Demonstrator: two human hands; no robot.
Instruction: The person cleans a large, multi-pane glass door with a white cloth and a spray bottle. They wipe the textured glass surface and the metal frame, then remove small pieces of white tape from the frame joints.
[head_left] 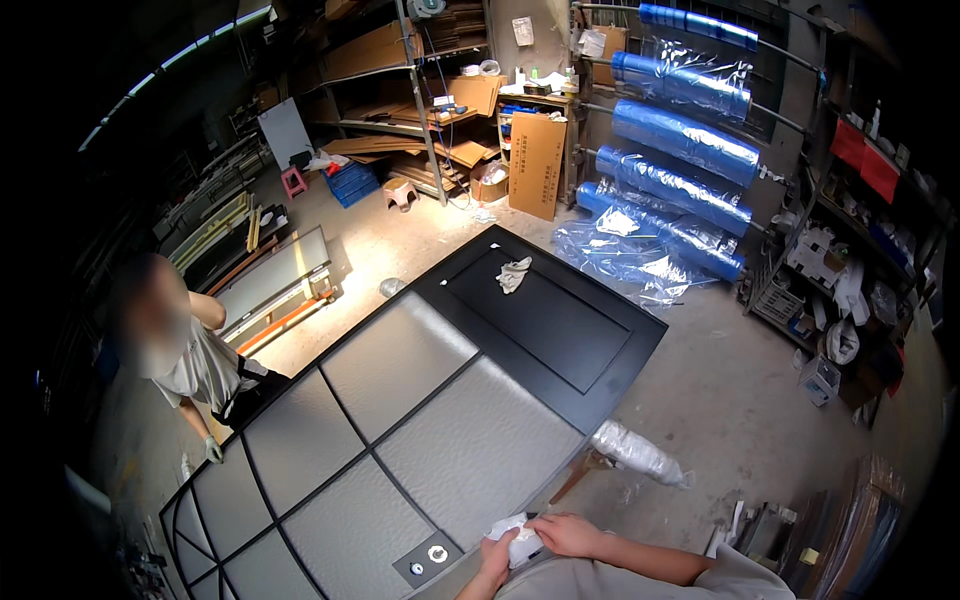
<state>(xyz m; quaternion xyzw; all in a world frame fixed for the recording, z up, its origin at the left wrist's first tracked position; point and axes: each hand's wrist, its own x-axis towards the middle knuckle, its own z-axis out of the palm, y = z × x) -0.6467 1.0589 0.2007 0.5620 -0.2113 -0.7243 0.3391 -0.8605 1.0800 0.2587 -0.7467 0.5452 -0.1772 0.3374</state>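
Observation:
A large black door (545,315) with frosted glass panes (400,360) lies flat in front of me. At its near edge my left hand (493,560) and my right hand (565,533) both grip a white crumpled cloth (522,540). A metal lock plate with round fittings (428,560) sits just left of my hands. A second rag (513,273) lies on the door's far dark panel.
Another person (190,350) in a light shirt and gloves stands at the door's left side. Rolls of blue plastic film (680,140) hang on a rack at the back right. Cardboard sheets (536,165) and shelves fill the back. A wrapped bundle (640,455) lies on the floor.

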